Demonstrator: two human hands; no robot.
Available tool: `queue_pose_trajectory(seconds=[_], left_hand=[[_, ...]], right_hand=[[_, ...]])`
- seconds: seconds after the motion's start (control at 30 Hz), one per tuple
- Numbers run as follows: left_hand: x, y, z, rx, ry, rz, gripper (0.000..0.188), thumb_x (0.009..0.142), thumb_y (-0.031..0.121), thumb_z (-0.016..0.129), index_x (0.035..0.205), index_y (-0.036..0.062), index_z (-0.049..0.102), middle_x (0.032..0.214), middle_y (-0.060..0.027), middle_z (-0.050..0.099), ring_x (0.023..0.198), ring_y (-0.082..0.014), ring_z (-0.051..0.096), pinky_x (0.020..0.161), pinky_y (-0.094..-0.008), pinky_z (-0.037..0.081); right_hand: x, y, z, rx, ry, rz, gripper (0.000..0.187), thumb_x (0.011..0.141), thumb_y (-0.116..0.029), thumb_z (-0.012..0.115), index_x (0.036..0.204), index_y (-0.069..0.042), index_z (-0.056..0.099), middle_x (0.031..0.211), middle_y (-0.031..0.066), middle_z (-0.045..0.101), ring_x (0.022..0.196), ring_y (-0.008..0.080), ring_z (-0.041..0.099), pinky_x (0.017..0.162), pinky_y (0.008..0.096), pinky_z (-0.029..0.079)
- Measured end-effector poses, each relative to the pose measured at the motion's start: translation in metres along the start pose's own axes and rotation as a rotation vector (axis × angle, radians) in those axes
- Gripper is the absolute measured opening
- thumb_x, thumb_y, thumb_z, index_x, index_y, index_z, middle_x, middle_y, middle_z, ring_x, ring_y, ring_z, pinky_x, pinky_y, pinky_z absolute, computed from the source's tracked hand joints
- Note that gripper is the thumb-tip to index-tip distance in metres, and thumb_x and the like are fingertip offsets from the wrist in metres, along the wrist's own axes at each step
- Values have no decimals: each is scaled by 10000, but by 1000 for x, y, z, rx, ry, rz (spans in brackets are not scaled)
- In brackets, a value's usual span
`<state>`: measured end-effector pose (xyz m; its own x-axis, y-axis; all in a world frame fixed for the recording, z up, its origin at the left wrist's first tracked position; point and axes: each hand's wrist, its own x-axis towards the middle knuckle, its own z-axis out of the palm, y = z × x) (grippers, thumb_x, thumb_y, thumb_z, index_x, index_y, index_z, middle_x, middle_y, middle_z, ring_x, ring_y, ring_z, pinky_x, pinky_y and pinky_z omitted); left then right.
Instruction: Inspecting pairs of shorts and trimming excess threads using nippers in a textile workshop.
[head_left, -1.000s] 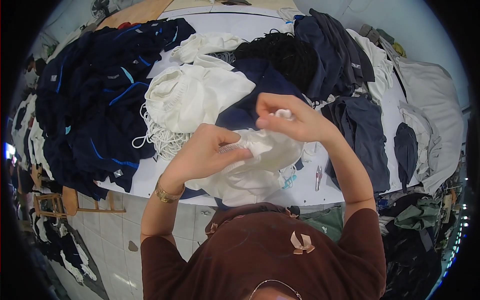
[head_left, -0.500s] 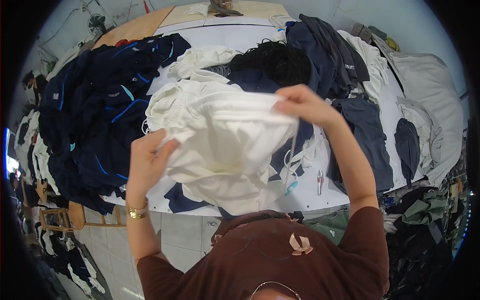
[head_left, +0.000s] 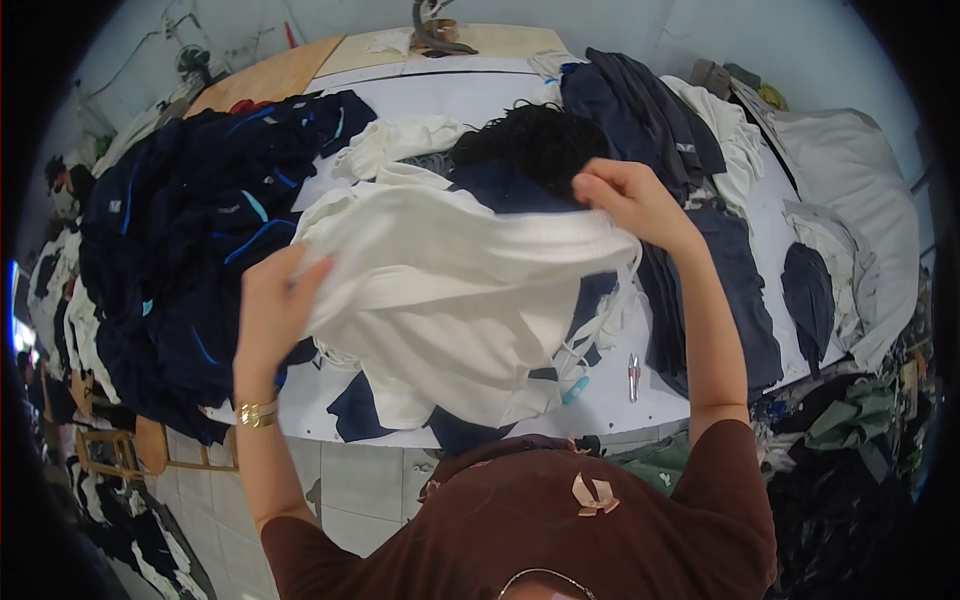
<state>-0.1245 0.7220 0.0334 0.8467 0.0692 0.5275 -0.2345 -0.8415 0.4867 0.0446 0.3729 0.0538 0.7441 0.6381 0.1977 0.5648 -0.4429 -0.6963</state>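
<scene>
Stretched between my two hands is a pair of white pants [head_left: 450, 310] with a gathered waistband and a white drawstring. My left hand [head_left: 278, 305], a gold bracelet at its wrist, is closed on the left edge of the cloth, partly blurred. My right hand [head_left: 635, 203] is closed at the right end of the waistband, fingers curled. The lower cloth hangs down over dark navy pieces [head_left: 365, 410] on the white table [head_left: 300, 415]. Right of the pants lie metal thread snips [head_left: 633, 378] and a small turquoise object [head_left: 575, 391].
A large heap of navy garments with blue trim [head_left: 190, 220] covers the table's left. Behind the pants lies a bundle of black cords [head_left: 535, 140]. Dark grey garments [head_left: 720, 300] lie right, beside grey fabric [head_left: 845, 180]. A wooden stool [head_left: 150, 445] stands lower left.
The white pants have turned and spread wider, their opening no longer facing up. My right hand has moved right, my left hand slightly left.
</scene>
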Motion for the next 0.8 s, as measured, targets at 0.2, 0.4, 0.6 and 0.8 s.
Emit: queue_pose_trajectory(seconds=[0.2, 0.4, 0.6, 0.8], left_hand=[[28, 78, 28, -104, -131, 200, 247, 832, 232, 656, 727, 22, 578, 570, -84, 501, 488, -190, 456, 482, -293, 364], [9, 71, 32, -1063, -407, -229, 231, 811, 228, 693, 827, 11, 617, 762, 8, 594, 720, -41, 495, 635, -200, 408], [-9, 90, 27, -754, -322, -82, 232, 753, 175, 749, 858, 22, 610, 819, 1, 598, 774, -74, 510, 747, -238, 420], [7, 71, 12, -26, 321, 150, 261, 627, 24, 740, 856, 45, 615, 764, -48, 577, 646, -162, 550, 581, -248, 447]], right_hand=[[12, -96, 32, -9, 75, -460, 201, 804, -159, 686, 918, -4, 629, 755, 39, 618, 687, 88, 557, 635, 230, 443], [2, -101, -20, -80, 79, -417, 205, 763, -180, 740, 789, -1, 644, 657, 35, 594, 583, 77, 504, 532, 212, 402], [-11, -126, -44, -157, 119, -610, 134, 720, -71, 753, 754, -2, 643, 664, 24, 605, 585, 80, 544, 531, 208, 404], [-43, -139, -68, -485, 229, -685, 141, 681, -46, 755, 743, 3, 638, 622, 32, 604, 541, 95, 566, 496, 212, 404]])
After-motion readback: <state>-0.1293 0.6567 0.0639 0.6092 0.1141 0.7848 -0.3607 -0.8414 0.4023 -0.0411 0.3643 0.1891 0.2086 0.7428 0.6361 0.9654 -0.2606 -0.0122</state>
